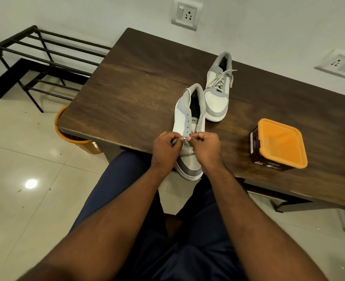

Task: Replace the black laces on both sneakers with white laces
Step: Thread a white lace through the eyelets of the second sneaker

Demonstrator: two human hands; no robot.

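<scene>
On the dark wooden table (131, 82), the left hand (165, 148) and right hand (205, 148) met over the near grey-and-white sneaker (188, 126), whose toe overhung the table's front edge; the fingers of each hand were curled, pinching an end of a white lace (184, 138) at the lowest eyelets. Behind it to the right stood the second grey-and-white sneaker (218, 94), already laced in white. Farthest right sat an orange-lidded dark square tub (279, 145).

bare table (139, 82) left, tub (279, 146) right
</scene>
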